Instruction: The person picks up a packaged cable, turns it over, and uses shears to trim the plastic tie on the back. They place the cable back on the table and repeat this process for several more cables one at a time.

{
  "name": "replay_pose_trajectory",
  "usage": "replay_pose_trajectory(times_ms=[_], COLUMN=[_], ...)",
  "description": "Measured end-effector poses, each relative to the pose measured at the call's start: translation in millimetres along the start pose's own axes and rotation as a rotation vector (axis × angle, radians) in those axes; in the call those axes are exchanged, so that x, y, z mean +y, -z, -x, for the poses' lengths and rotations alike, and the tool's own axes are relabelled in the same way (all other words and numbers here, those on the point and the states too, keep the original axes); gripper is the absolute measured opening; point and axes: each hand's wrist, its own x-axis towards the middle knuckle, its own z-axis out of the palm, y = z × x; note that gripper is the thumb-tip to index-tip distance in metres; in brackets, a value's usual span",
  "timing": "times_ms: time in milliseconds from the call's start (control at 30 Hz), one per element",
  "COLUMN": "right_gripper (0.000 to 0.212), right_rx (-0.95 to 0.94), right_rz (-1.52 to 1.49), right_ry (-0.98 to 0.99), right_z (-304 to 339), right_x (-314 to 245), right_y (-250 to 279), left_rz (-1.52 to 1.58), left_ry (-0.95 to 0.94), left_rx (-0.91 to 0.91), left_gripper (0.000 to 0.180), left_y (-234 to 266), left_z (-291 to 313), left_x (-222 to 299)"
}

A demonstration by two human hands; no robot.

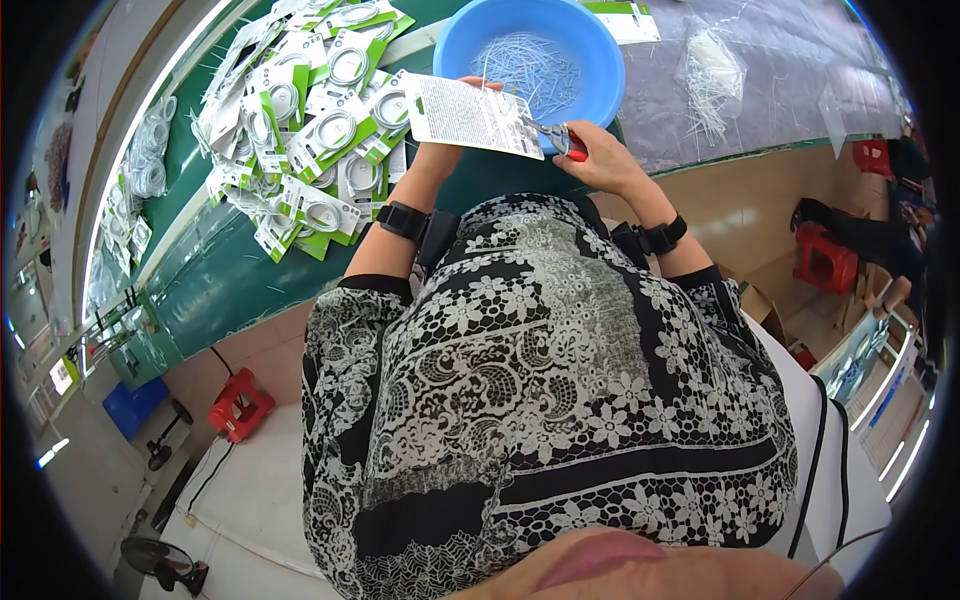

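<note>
My left hand [438, 158] is closed on a white printed package card [465, 112], which hides most of the fingers. The card's text side faces up. In my right hand [604, 160] is a pair of small cutting pliers [556, 133] with red on the handles. Their jaws meet the card's right part, where a thin white strip sticks up. Just beyond the card stands a blue basin [612, 62] with many thin white plastic strips [530, 68], like cable ties, in it. Left of my left hand lies a heap of carded white coiled cables [335, 130].
A clear plastic bag of white strips [712, 75] lies on the grey table cover [780, 70] at the right. One more card [628, 22] sits behind the basin. Bundled cables [150, 150] lie far left. Red stools [240, 403] and a fan [160, 560] stand on the floor.
</note>
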Motion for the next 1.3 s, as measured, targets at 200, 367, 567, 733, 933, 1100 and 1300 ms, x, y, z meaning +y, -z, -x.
replay_pose_trajectory(times_ms=[200, 367, 567, 733, 933, 1100, 1300], right_gripper=[0.042, 0.032, 0.028, 0.027, 0.027, 0.026, 0.026], right_rx=[0.056, 0.052, -0.024, 0.038, 0.118, 0.062, 0.058], right_rz=[0.024, 0.052, 0.162, 0.137, 0.112, 0.131, 0.13], right_ry=[0.077, 0.027, -0.078, -0.011, 0.031, -0.013, -0.004], right_z=[-3, -5, -8, -12, -19, -19, -12], right_x=[14, 20, 18, 15, 4, 0, 7], right_y=[-10, -13, -12, -15, -13, -10, -16], left_rz=[-0.027, -0.028, -0.297, -0.192, 0.014, 0.109, -0.254], left_ry=[0.011, 0.019, -0.124, -0.163, -0.036, -0.008, -0.106], left_rx=[-0.006, 0.001, -0.012, -0.045, -0.078, -0.097, -0.072], left_gripper=[0.035, 0.033, 0.036, 0.04, 0.045, 0.037, 0.043], left_y=[2, 5, 10, 7, -2, -6, 3], left_z=[-2, -4, -6, -7, -5, -5, -5], left_x=[-4, -7, -20, -25, -26, -26, -30])
